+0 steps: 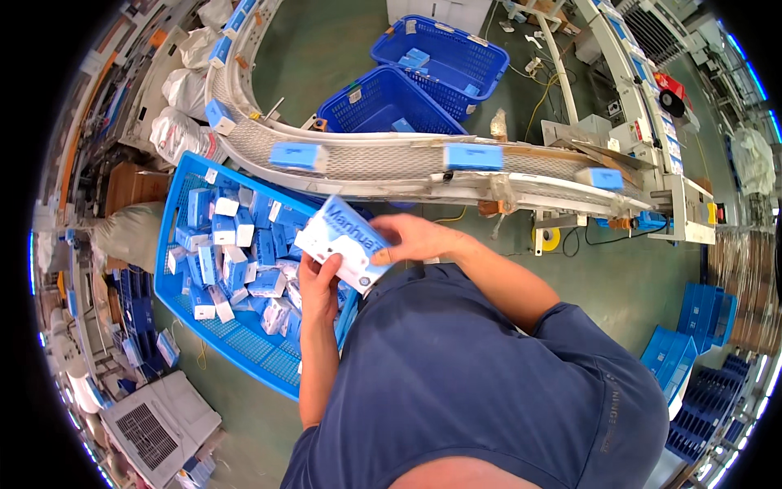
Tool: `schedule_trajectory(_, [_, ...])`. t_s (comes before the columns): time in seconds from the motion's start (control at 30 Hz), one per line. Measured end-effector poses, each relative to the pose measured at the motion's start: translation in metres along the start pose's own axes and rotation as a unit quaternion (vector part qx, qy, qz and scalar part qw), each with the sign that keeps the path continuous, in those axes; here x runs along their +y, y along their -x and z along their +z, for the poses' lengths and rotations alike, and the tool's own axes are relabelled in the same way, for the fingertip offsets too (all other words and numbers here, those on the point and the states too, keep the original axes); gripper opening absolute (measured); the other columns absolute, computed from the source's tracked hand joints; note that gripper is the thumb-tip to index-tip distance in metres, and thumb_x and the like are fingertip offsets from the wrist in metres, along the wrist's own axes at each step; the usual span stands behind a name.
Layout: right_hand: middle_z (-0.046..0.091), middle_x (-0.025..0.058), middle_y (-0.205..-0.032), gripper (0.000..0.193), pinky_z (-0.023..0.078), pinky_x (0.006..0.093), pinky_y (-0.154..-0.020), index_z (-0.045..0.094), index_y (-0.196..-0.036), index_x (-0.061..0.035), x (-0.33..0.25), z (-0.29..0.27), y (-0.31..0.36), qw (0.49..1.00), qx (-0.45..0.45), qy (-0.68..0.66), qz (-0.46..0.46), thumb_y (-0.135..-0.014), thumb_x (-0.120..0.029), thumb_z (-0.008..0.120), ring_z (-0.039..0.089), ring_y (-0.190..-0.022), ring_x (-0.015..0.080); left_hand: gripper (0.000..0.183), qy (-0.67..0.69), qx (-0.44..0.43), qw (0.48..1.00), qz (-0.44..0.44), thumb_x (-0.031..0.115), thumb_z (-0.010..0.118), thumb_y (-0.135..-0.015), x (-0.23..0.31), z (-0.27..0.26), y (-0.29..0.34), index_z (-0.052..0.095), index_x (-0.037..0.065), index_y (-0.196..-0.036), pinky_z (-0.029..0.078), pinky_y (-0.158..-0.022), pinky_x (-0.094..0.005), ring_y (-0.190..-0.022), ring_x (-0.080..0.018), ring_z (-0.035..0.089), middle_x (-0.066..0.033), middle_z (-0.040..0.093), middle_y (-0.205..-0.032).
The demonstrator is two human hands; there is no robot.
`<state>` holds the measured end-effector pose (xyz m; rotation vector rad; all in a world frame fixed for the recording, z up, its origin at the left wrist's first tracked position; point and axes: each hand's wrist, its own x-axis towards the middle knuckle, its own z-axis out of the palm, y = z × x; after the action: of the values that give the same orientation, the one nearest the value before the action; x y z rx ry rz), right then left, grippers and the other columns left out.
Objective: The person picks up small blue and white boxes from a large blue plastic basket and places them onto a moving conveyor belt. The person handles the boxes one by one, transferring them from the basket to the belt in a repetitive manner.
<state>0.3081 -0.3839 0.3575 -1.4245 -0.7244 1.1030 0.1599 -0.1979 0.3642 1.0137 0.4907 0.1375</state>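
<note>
Between both hands I hold a blue-and-white tissue pack [346,244], tilted, with its printed face toward me. My left hand [320,281] grips its lower left edge, the thumb pressed on the front. My right hand [415,239] grips its right end, with fingers across the face. Just left of the pack stands a large light-blue basket [167,269] with many similar packs [236,261] heaped loosely in it. Beyond my hands, several more packs [474,156] lie spaced out on a curved conveyor [391,163].
Past the conveyor, two dark-blue baskets [375,85] [444,41] stand on the green floor with a few packs inside. White sacks [183,94] lean by the belt's left bend. A grey vented machine [159,424] sits lower left. Blue bins [668,359] stand at the right.
</note>
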Motion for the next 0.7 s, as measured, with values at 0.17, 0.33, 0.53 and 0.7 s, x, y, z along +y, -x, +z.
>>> schedule_trajectory(0.17, [0.067,0.0133,-0.11,0.062,0.049,0.0307,-0.089,0.058,-0.126,0.0034,-0.001,-0.014,0.009,0.994,0.103,0.025,-0.007,-0.076,-0.027,0.08,0.062,-0.1,0.0191,0.07,-0.018,0.005,1.0,0.019,0.029,0.075,-0.088,-0.013,-0.007,0.007,0.038,0.003,-0.141,0.052,-0.097,-0.043,-0.113,-0.0292,0.063,-0.0172,0.06,-0.128])
schedule_trajectory(0.33, [0.065,0.0137,-0.104,0.065,0.054,0.0333,-0.076,0.053,-0.134,-0.0014,0.0,-0.1,-0.002,0.922,0.304,0.237,-0.033,-0.077,-0.021,0.079,0.065,-0.081,0.0193,0.08,-0.015,0.041,0.999,-0.003,0.033,0.071,-0.091,-0.008,-0.008,0.016,0.026,0.004,-0.151,0.054,-0.092,-0.0414,-0.113,-0.0321,0.063,-0.0232,0.056,-0.132])
schedule_trajectory(0.53, [0.055,0.0171,-0.126,0.065,0.053,0.0387,-0.084,0.049,-0.138,-0.0031,0.047,-0.155,-0.03,0.853,0.288,0.436,0.017,-0.079,-0.019,0.072,0.066,-0.09,0.0273,0.067,-0.005,0.057,0.998,-0.018,0.03,0.059,-0.099,-0.015,-0.021,0.026,0.027,0.005,-0.151,0.054,-0.091,-0.04,-0.109,-0.0308,0.065,-0.0224,0.059,-0.128])
schedule_trajectory(0.7, [0.055,0.0164,-0.13,0.054,0.053,0.0359,-0.081,0.056,-0.131,-0.001,0.028,-0.105,-0.025,0.912,0.297,0.282,-0.027,-0.08,-0.013,0.066,0.067,-0.085,0.0252,0.058,0.004,0.135,0.991,-0.02,0.029,0.059,-0.099,-0.029,-0.062,0.046,0.036,0.005,-0.147,0.054,-0.088,-0.0375,-0.107,-0.0283,0.066,-0.0192,0.063,-0.122])
